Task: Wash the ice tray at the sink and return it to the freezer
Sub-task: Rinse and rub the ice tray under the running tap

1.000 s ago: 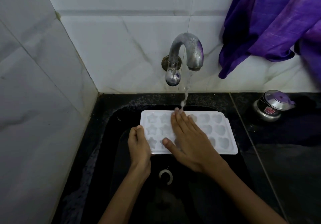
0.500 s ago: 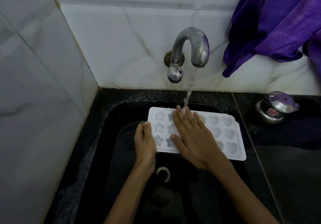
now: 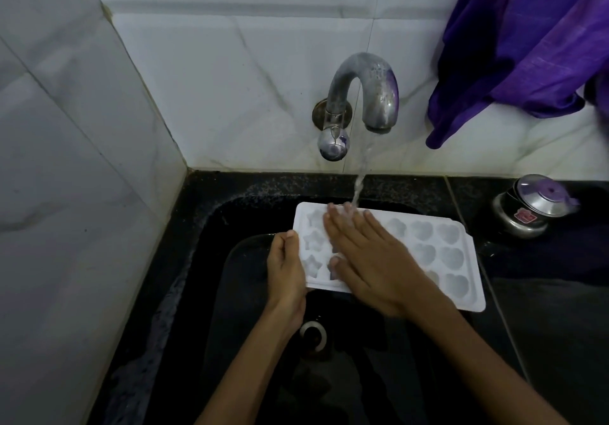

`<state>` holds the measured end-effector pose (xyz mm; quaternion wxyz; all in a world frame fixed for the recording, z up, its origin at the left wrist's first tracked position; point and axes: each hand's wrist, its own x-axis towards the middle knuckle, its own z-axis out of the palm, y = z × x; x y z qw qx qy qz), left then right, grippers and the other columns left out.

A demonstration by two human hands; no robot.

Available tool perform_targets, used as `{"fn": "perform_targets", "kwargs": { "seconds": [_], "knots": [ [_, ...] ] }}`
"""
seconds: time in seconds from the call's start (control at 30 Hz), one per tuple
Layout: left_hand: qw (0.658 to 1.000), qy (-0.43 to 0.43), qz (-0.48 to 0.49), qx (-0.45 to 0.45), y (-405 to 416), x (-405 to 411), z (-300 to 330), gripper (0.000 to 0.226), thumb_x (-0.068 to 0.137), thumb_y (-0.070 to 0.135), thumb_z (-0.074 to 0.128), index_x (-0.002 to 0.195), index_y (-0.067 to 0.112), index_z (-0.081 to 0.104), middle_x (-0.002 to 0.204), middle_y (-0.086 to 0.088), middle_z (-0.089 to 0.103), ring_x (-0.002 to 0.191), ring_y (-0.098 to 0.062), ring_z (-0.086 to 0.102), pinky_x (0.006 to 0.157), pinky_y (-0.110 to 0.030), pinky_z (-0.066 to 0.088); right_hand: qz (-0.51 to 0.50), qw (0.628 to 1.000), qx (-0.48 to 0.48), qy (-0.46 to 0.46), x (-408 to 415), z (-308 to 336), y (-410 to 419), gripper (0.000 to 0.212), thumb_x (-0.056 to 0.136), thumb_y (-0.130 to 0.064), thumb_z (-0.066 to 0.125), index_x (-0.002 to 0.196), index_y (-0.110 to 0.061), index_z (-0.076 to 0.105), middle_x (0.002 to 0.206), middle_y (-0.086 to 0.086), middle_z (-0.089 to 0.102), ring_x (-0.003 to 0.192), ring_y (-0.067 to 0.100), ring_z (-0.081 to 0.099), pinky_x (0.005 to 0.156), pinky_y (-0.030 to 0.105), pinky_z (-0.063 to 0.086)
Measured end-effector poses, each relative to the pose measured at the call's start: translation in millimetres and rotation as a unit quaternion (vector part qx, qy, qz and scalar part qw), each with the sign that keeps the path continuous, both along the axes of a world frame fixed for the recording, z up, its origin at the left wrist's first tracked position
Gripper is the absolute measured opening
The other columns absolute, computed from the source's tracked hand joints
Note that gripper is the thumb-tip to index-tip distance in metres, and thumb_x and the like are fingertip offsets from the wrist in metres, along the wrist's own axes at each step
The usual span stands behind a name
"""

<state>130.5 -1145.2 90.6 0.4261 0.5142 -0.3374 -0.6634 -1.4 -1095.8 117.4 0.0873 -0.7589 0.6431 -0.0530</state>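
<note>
A white ice tray (image 3: 451,253) with star and heart shaped cells is held level over the black sink (image 3: 204,260), under the running metal tap (image 3: 369,95). My left hand (image 3: 285,269) grips the tray's left short edge, thumb on top. My right hand (image 3: 372,256) lies flat and open across the tray's middle cells, fingers pointing to the back wall. The water stream (image 3: 361,174) falls onto the fingertips of that hand. The cells under my right hand are hidden.
The sink drain (image 3: 313,335) lies below my left wrist. A small steel pot with a lid (image 3: 530,207) stands on the black counter at the right. A purple cloth (image 3: 527,42) hangs over the white tiled wall at the upper right.
My right hand has slid slightly left and back over the tray, its fingertips now under the stream. The view has shifted a little; my left hand keeps its grip.
</note>
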Motion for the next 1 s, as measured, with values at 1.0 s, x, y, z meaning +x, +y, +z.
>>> {"fn": "perform_targets", "kwargs": {
  "seconds": [1.0],
  "knots": [
    [0.997,0.050,0.004,0.066,4.4,4.3,-14.7,0.027,0.101,0.031,0.035,0.107,0.011,0.053,0.101,-0.013,0.069,0.088,-0.028,0.067,0.079,-0.044,0.056,-0.052,0.998,0.018,0.020,7.2,-7.3,0.0,0.080,0.083,-0.060,-0.007,0.150,-0.015,-0.008,0.158,0.002,-0.012,0.143,0.011,-0.018,0.116,0.029,-0.015]
  ]
}}
